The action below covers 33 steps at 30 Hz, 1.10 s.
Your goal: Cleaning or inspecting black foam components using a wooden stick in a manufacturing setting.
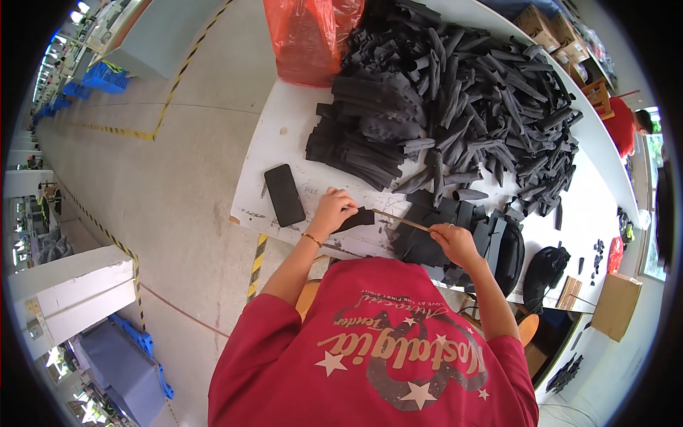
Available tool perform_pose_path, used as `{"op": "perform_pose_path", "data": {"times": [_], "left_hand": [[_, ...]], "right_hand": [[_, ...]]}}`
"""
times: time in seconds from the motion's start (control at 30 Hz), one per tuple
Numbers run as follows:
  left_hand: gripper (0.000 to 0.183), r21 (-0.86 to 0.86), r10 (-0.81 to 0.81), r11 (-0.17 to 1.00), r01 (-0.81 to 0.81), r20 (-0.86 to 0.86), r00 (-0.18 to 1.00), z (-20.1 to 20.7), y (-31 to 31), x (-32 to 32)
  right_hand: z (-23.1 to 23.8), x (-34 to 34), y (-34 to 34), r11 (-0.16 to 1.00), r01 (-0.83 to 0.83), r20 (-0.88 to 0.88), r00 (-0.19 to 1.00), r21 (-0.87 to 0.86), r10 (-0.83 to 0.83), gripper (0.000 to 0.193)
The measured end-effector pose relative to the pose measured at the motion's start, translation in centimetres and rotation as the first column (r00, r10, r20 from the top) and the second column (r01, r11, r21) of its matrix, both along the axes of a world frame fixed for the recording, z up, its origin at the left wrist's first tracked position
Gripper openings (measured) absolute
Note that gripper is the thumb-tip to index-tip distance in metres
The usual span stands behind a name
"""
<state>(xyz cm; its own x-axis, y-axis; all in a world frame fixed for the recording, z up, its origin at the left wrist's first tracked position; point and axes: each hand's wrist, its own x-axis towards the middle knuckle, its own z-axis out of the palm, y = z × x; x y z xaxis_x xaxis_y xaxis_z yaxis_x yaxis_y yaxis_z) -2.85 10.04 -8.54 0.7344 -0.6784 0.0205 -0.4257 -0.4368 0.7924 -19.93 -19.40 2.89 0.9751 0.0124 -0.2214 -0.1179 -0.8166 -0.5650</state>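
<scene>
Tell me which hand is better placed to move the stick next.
Probably the right hand: it grips the stick near one end, while the left hand holds the black piece.

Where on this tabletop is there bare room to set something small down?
Likeliest: the bare tabletop between the red bag and the phone. Another patch lies right of the black pile, above the black bundle. It's crowded under the pile and between the left hand and right hand, where the stick lies.

Your site: a factory workshop. Evidence: heaped black fabric pieces [491,107] on your white worktable [281,153], striped floor tape [258,263], blue crate [105,80]; workstations [89,35] far left, probably, though distorted.
</scene>
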Motion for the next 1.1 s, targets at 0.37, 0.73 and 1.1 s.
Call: {"op": "perform_pose_path", "data": {"times": [0.37,0.73,1.1], "left_hand": [[0.01,-0.112,0.021,0.993,-0.019,0.016,1.0,3.2,0.2,1.3],[0.01,-0.134,0.028,0.991,-0.019,0.062,0.998,4.0,-0.3,1.5],[0.009,-0.134,0.027,0.991,-0.016,0.078,0.997,4.4,-0.4,1.7]], "right_hand": [[1.0,1.0,0.5,0.999,-0.037,0.002,0.999,-0.023,0.038,0.017],[1.9,1.2,0.8,1.0,-0.012,0.031,0.999,-0.004,0.012,0.018],[1.3,1.1,0.7,1.0,-0.016,0.0,1.0,0.003,0.016,0.019]]}}
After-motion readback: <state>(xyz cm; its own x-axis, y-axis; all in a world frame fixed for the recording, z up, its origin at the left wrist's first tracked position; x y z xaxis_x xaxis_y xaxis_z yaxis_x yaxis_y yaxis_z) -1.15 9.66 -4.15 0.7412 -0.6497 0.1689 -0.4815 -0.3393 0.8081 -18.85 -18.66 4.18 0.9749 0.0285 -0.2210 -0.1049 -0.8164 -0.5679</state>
